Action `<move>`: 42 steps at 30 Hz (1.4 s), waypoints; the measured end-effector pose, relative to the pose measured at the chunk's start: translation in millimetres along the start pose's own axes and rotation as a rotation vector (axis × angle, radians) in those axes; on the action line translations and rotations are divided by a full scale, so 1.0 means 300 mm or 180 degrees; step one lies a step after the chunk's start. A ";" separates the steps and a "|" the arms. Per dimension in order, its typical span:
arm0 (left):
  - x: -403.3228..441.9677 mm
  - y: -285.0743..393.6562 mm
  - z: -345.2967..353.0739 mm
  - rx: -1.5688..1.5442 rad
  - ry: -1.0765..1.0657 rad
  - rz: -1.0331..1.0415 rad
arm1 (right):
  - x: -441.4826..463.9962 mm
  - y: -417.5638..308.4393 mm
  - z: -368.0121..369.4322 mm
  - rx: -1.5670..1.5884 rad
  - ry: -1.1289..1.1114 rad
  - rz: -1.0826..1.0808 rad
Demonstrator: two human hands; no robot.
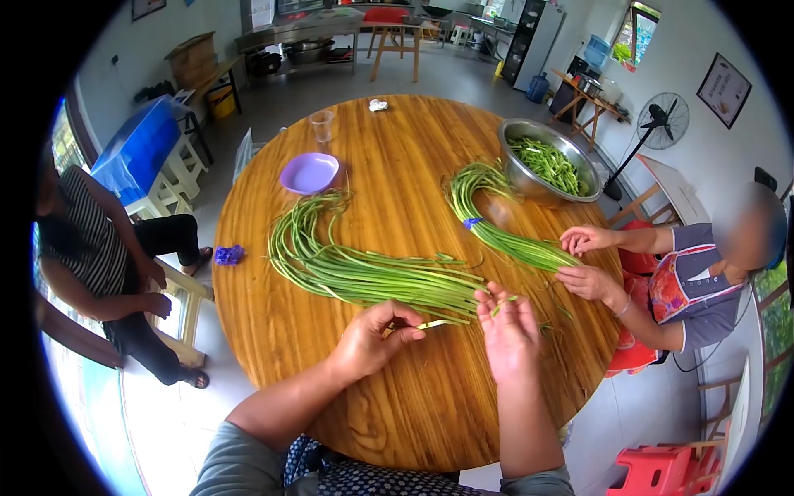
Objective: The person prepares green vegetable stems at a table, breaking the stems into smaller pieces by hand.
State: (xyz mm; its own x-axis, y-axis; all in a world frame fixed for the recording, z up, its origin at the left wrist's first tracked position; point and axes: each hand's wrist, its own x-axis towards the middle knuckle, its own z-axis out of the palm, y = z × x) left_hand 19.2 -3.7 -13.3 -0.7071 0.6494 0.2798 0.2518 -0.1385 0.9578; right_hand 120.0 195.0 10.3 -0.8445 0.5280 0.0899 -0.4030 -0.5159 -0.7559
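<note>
A long loose bunch of garlic scapes (372, 273) lies across the wooden table in front of me, its curled ends toward the far left. My left hand (374, 337), thumb and index finger pinched together, grips one pale green garlic scape piece (445, 322) just below the bunch. Beside the cut ends, my right hand (509, 339) is raised palm toward me, with a short green piece (502, 304) between its curled fingers. Farther right, a second garlic scape bundle (504, 241) carries a blue tie (471, 223); a co-worker's hands (589, 260) are at its near end.
A steel bowl (594, 196) of cut green pieces stands at the table's far right. A purple dish (310, 174), a clear plastic cup (322, 126), crumpled white tissue (378, 106) and a purple-blue bundle (230, 255) rest on the table (397, 388). Another person sits at left.
</note>
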 end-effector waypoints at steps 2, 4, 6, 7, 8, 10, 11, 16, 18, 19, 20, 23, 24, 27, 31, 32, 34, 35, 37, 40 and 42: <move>0.001 0.005 -0.005 0.0012 -0.0001 0.0042 | 0.013 -0.023 -0.036 -0.0080 -0.0078 -0.0039; 0.004 0.011 -0.005 0.0009 -0.0012 0.0079 | 0.013 -0.033 -0.032 -0.0165 -0.0136 -0.0029; 0.005 0.020 -0.004 0.0229 -0.0086 0.0121 | 0.000 -0.047 0.020 0.0006 -0.0464 0.0186; 0.006 0.024 -0.003 0.0224 -0.0084 0.0115 | -0.003 -0.038 0.018 0.0002 -0.0461 0.0193; 0.006 0.030 -0.004 0.0403 -0.0116 0.0251 | -0.006 -0.026 0.015 -0.0003 -0.0581 0.0373; 0.007 0.039 -0.006 0.0584 -0.0132 0.0381 | -0.016 -0.007 0.017 -0.0364 -0.0775 0.0716; 0.006 0.042 -0.007 0.0672 -0.0153 0.0457 | -0.025 -0.002 0.015 -0.0366 -0.0781 0.0726; 0.006 0.050 -0.005 0.0739 -0.0215 0.0590 | -0.056 0.044 0.022 -0.1892 -0.1216 0.0884; 0.010 0.050 -0.006 0.0863 -0.0352 0.0540 | -0.063 0.043 0.019 -0.1625 -0.1115 0.0861; 0.017 0.045 -0.010 0.0881 -0.0320 0.0543 | -0.064 0.029 0.017 -0.1621 -0.1153 0.0865; 0.014 0.043 -0.033 0.0920 -0.0577 0.0514 | -0.059 0.019 0.030 -0.1309 -0.1172 0.0844; 0.015 0.046 -0.021 0.0724 -0.0908 0.0399 | -0.062 0.008 0.044 -0.0890 -0.1020 0.0813; 0.016 0.048 -0.012 0.0633 -0.0860 0.0497 | -0.063 0.009 0.045 -0.0799 -0.1044 0.0883; 0.014 0.033 0.004 0.0354 -0.0880 0.0552 | -0.066 0.015 0.044 -0.0778 -0.1062 0.0956; 0.010 0.017 0.011 0.0356 -0.0852 0.0558 | -0.067 0.020 0.043 -0.0779 -0.1230 0.1037; 0.010 0.012 0.009 0.0313 -0.0824 0.0712 | -0.067 0.021 0.043 -0.0773 -0.1235 0.1029; 0.005 0.018 0.012 0.0356 -0.0739 0.0677 | -0.066 0.025 0.041 -0.0768 -0.1243 0.1017; 0.006 0.022 0.014 0.0394 -0.0653 0.0645 | -0.064 0.025 0.041 -0.0709 -0.1199 0.1034; 0.004 0.026 0.018 0.0366 -0.0539 0.0633 | -0.063 0.029 0.041 -0.0642 -0.1180 0.1046; -0.008 0.004 0.026 -0.0267 -0.0274 0.0396 | -0.063 0.034 0.037 -0.0683 -0.1069 0.0997; -0.003 -0.008 0.014 -0.1213 -0.0110 0.0260 | -0.059 0.040 0.029 -0.0834 -0.0991 0.1014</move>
State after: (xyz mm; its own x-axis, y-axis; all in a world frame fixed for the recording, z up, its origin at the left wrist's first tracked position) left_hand 22.1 -0.8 -16.0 -0.6705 0.6488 0.3599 0.0381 -0.4543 0.8900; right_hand 127.2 173.5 5.2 -0.9920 0.1257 -0.0127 -0.0404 -0.4109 -0.9108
